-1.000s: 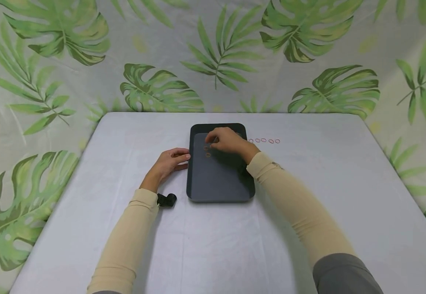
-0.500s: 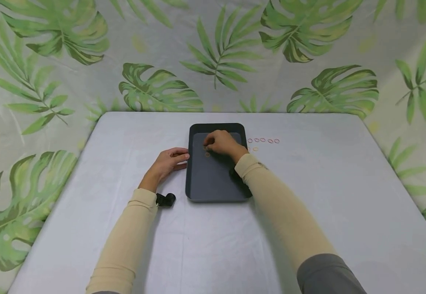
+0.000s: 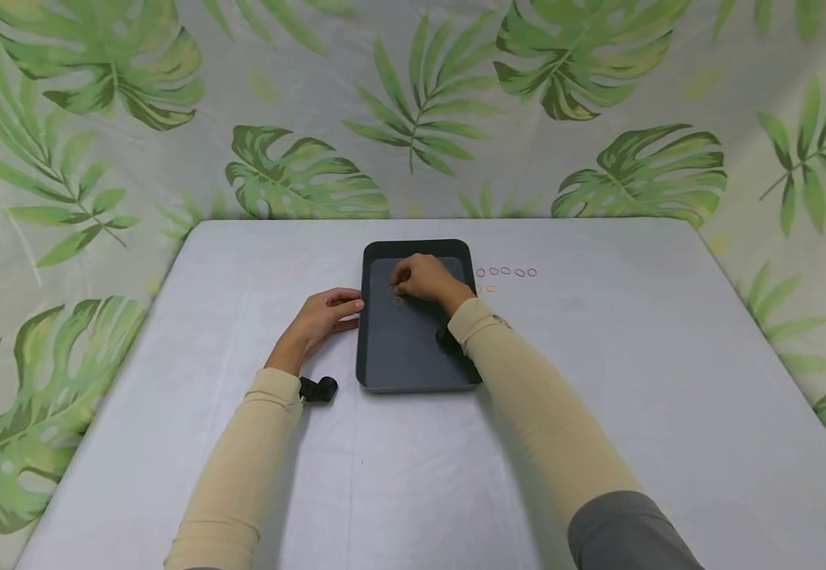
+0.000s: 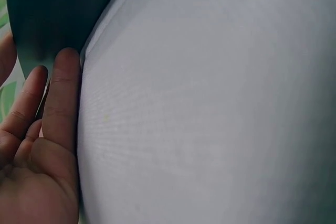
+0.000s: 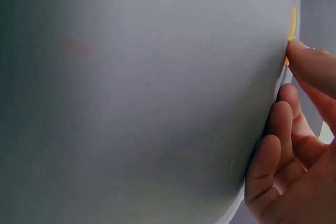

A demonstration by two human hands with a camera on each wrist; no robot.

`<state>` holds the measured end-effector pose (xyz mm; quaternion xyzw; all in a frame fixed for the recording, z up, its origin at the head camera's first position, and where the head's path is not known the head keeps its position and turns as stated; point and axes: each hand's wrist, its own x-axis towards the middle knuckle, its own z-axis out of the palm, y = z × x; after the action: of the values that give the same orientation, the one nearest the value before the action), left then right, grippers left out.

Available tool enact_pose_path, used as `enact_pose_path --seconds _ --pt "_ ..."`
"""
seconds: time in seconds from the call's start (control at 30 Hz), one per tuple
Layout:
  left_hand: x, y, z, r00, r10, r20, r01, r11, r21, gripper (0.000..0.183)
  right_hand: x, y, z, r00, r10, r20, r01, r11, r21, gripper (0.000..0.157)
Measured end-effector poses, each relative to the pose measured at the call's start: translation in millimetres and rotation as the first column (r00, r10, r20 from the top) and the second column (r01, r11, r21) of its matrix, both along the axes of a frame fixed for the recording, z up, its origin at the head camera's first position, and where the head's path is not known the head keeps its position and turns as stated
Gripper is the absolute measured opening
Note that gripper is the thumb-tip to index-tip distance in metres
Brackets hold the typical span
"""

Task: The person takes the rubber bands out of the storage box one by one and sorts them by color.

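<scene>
My right hand (image 3: 427, 279) is over the dark grey tray (image 3: 416, 356), its thumb and fingertips together at the tray floor. In the right wrist view, a thin yellow-orange rubber band (image 5: 293, 23) shows at the fingertips, partly hidden by them; the other fingers (image 5: 264, 156) are curled. Just below the fingertips in the head view lies an orange rubber band (image 3: 398, 301). My left hand (image 3: 321, 317) rests beside the tray's left wall, fingertips touching it. The left wrist view shows its fingers (image 4: 63, 98) nearly straight against the dark wall.
Right of the tray, a row of several small red rings (image 3: 505, 271) lies on the white tabletop (image 3: 598, 340). An orange ring (image 3: 492, 289) lies below that row, close to the tray's right edge. A leaf-patterned cloth (image 3: 420, 103) hangs behind.
My right hand has moved left and slightly down, its fingertips coming onto the upper of two rubber bands in the tray. The left hand stays against the tray's wall. The head view shifts slightly.
</scene>
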<state>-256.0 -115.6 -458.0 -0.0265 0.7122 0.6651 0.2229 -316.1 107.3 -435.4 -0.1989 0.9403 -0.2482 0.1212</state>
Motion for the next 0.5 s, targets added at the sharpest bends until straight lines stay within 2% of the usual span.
enact_pose_path --seconds 0.3,0.5 --pt "1.1 0.5 1.2 1.000 0.009 -0.003 -0.009 1.000 0.001 0.046 0.0 -1.3 -2.6 0.999 -0.049 0.010 0.049 0.999 0.013 0.014" --pt "0.9 0.4 0.6 1.000 0.010 0.008 -0.010 1.000 0.006 0.046 0.0 -1.7 -3.5 0.999 -0.042 0.010 0.042 0.999 0.020 0.015"
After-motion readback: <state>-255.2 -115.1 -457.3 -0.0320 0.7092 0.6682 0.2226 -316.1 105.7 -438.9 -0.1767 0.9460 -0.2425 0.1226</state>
